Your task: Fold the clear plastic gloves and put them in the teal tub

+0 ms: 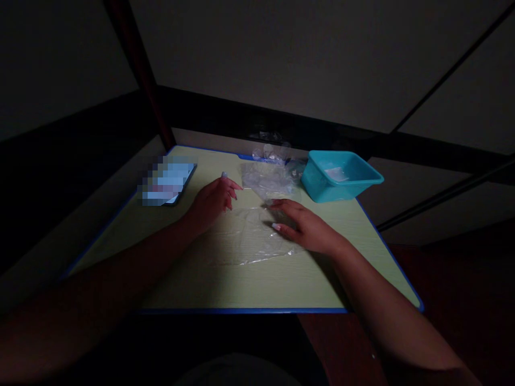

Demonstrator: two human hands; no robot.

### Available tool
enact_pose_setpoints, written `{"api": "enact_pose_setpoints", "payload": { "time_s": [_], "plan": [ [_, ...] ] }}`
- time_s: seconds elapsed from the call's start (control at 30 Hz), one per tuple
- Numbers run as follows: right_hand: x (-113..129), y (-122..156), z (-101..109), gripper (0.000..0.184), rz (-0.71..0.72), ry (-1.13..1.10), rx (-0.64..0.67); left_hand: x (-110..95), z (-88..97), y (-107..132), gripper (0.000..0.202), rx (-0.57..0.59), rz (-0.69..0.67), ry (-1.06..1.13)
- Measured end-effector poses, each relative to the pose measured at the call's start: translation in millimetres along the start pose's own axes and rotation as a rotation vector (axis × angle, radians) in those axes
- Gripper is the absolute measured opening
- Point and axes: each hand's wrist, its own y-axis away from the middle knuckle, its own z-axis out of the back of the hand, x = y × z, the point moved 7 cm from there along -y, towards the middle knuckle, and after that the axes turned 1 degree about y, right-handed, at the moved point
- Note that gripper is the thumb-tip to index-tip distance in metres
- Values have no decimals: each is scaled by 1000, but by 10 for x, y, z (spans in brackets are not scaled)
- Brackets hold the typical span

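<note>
A clear plastic bag (249,238) lies flat on the pale table in front of me, its lower edge catching the light. Over its upper left side is my left hand (214,201), fingers apart and bent a little, with nothing visible in them. My right hand (308,225) reaches over the bag's right side, thumb and fingers spread; the fingertips are at or just above the plastic, and I cannot tell whether they touch. Beyond both hands sits a crumpled heap of clear plastic (265,179).
At the back right stands a teal plastic basket (336,194) with a whitish piece inside. A lit phone or tablet (183,185), partly blurred out, is at the back left. Blue edging runs round the table (241,292), and a wall rises behind it. The room is dim.
</note>
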Motion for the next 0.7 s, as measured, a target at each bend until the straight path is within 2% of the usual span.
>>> {"api": "enact_pose_setpoints", "payload": {
  "time_s": [0.17,0.33,0.57,0.7],
  "plan": [
    [-32,53,-98,57,-24,60,116,29,-49,9,57,31,126,92],
    [-153,103,-170,73,-145,92,227,0,-69,34,59,63,85,55],
    [-132,93,-170,74,-179,106,245,-18,-10,36,56,-25,85,29],
    [40,68,-184,67,-85,87,224,-41,6,28,58,-31,66,3]
  ]
}}
